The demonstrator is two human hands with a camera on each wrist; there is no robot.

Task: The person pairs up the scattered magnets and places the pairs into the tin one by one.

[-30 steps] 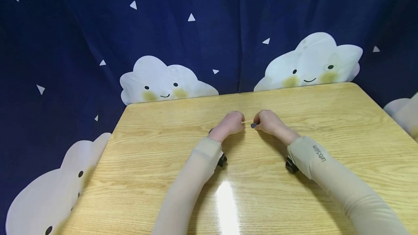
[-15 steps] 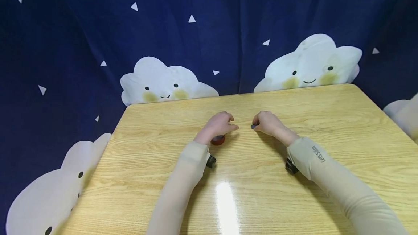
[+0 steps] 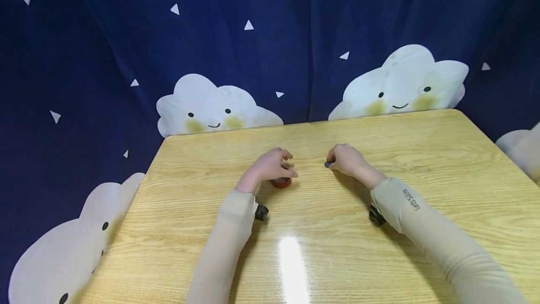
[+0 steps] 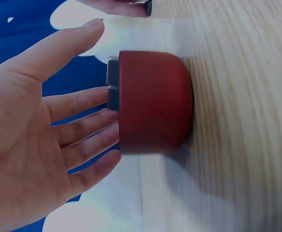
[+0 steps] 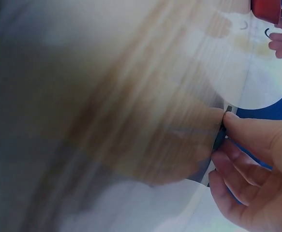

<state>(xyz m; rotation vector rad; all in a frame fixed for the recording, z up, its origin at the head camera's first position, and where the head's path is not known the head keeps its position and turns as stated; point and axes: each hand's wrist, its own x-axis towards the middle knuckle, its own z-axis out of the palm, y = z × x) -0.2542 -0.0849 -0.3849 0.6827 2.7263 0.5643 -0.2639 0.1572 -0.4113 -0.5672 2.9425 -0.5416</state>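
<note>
A small red round-bottomed bowl (image 3: 280, 184) stands on the table, partly hidden by my left hand (image 3: 270, 165). In the left wrist view the red bowl (image 4: 153, 104) shows its smooth side, and dark pieces with silvery edges (image 4: 112, 83) stick up past its rim. My left hand's fingers are spread and loosely bent, with the fingertips right at the bowl's rim. To the right, my right hand (image 3: 346, 158) pinches a small, thin dark-blue piece (image 3: 327, 164) between thumb and fingers, low at the tabletop. The right wrist view shows this dark piece (image 5: 220, 137) nearly edge-on.
The light wooden table (image 3: 337, 257) reaches back to a dark-blue curtain (image 3: 278, 36) printed with white clouds. Black wrist cameras (image 3: 261, 212) sit under both sleeves. A bright reflection lies on the table in front.
My left hand has moved left and toward me, its fingers spreading apart, and the red bowl has come into sight beneath it. My right hand stays almost still with the dark-blue piece.
</note>
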